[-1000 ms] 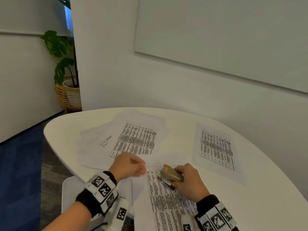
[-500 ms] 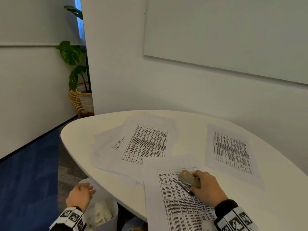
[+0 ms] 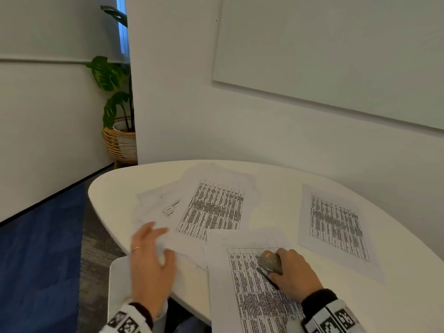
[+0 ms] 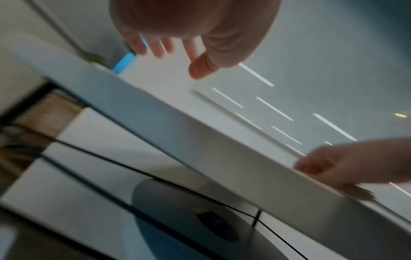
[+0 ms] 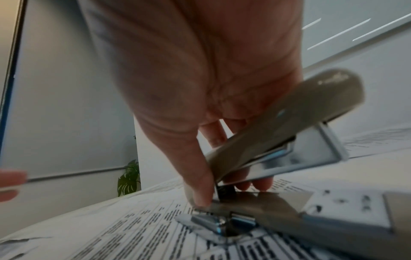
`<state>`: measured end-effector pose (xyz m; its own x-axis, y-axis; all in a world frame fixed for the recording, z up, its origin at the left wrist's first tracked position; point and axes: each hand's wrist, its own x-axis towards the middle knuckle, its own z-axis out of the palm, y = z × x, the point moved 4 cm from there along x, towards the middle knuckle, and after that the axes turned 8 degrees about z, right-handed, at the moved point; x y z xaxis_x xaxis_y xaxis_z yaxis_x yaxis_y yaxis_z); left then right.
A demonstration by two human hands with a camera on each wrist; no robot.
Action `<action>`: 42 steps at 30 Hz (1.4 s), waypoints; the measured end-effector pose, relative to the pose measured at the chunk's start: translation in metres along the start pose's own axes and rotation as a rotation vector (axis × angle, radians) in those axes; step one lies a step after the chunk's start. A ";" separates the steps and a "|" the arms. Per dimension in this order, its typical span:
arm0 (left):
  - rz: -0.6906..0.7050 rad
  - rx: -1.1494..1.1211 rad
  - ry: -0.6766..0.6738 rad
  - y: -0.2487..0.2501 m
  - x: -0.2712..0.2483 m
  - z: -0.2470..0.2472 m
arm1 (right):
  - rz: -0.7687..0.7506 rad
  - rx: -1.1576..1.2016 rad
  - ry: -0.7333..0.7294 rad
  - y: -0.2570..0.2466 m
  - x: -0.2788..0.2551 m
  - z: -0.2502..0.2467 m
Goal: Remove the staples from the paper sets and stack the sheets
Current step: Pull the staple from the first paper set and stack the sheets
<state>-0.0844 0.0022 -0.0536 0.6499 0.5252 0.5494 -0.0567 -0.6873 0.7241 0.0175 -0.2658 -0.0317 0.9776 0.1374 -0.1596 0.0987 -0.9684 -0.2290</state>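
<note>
My right hand (image 3: 292,272) grips a beige stapler-like tool (image 3: 269,261) and holds it down on the near printed paper set (image 3: 249,306). In the right wrist view the tool (image 5: 286,123) stands hinged open, and my thumb (image 5: 200,190) presses its metal end against the sheet (image 5: 133,228). My left hand (image 3: 153,243) hovers at the table's near-left edge with its fingers spread and nothing in it. It is beside the loose pile of sheets (image 3: 211,207). In the left wrist view the fingers (image 4: 193,51) are straight and empty.
Another printed sheet (image 3: 334,224) lies at the right of the white rounded table (image 3: 113,186). A white bin (image 3: 117,282) stands below the table edge under my left arm. A potted plant in a wicker basket (image 3: 120,140) stands by the wall. Blue carpet covers the floor at left.
My left hand dropped from beside the paper set to the bin below the table, then rose back over the table edge with its fingers spread. My right hand stayed on the tool.
</note>
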 end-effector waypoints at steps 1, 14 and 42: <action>0.117 0.001 -0.099 0.014 -0.004 0.010 | 0.001 0.000 0.000 -0.001 0.001 0.000; 0.536 0.495 -1.223 0.056 -0.067 0.062 | -0.054 0.026 -0.006 -0.016 0.000 -0.005; 0.414 0.393 -1.171 0.082 -0.048 0.067 | -0.085 -0.142 -0.078 -0.040 0.005 0.009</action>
<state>-0.0696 -0.1126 -0.0480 0.9199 -0.3696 -0.1312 -0.3159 -0.8964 0.3109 0.0167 -0.2242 -0.0324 0.9476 0.2309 -0.2208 0.2114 -0.9714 -0.1083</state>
